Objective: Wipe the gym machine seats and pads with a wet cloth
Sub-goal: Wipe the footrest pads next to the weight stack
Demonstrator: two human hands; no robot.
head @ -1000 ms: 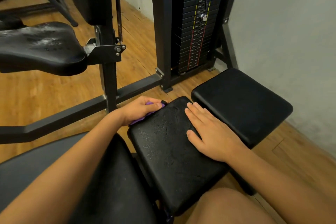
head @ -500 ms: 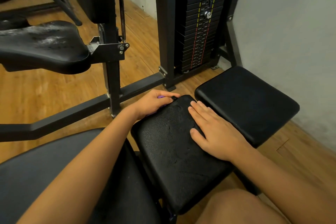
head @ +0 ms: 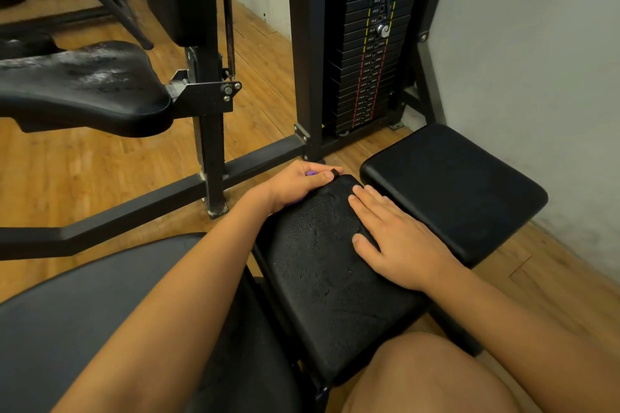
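A black rectangular pad (head: 322,282) lies in front of me, its surface speckled with wet drops. My left hand (head: 295,186) is closed over a purple cloth (head: 311,173) at the pad's far left corner; only a sliver of the cloth shows between the fingers. My right hand (head: 399,245) rests flat on the pad's right side, fingers together, holding nothing. A second black pad (head: 449,191) sits just to the right, dry-looking. At the left stands a wet black seat (head: 77,87).
The black weight stack (head: 369,40) and its upright post (head: 307,43) rise just beyond the pads. A steel floor bar (head: 134,211) crosses the wooden floor. A grey wall (head: 536,60) closes off the right. A dark cushion (head: 67,329) fills the lower left; my knee (head: 429,375) shows at the bottom.
My left hand has slid with the cloth along the pad's left edge toward its far corner, hiding more of the cloth. My right hand has stayed flat on the pad.
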